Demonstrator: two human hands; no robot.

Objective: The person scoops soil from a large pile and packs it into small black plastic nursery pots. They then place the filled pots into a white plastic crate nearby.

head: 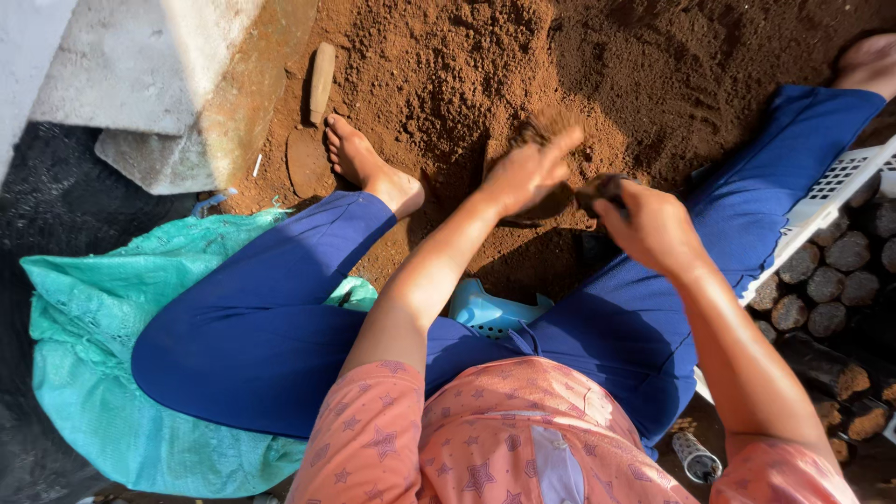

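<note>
1. Left hand (527,173) has its grip closed on a clump of brown soil (546,126), index finger stretched forward, over the near edge of the soil heap (485,65).
2. Right hand (653,224) has its grip shut on a small dark bag (602,191), of which only the top shows; it sits just right of the left hand, at the foot of the soil heap.
3. Both hands hang close together, nearly touching, above the shaded dip at the heap's near side.
4. Person sits on the ground facing the soil heap, legs in blue trousers (271,317) spread to either side; a bare foot (359,154) rests at the heap's left edge.
5. Wooden stick (322,79) lies at the heap's left margin, beyond the foot.
6. Concrete block (149,84) stands left of the heap; a green mesh sack (112,373) lies below it, under the left leg.
7. White plastic crate (831,196) sits right of the heap, with rows of filled dark soil bags (826,280) beside it.
8. Light blue plastic piece (490,313) shows between the legs, near side of the heap.
</note>
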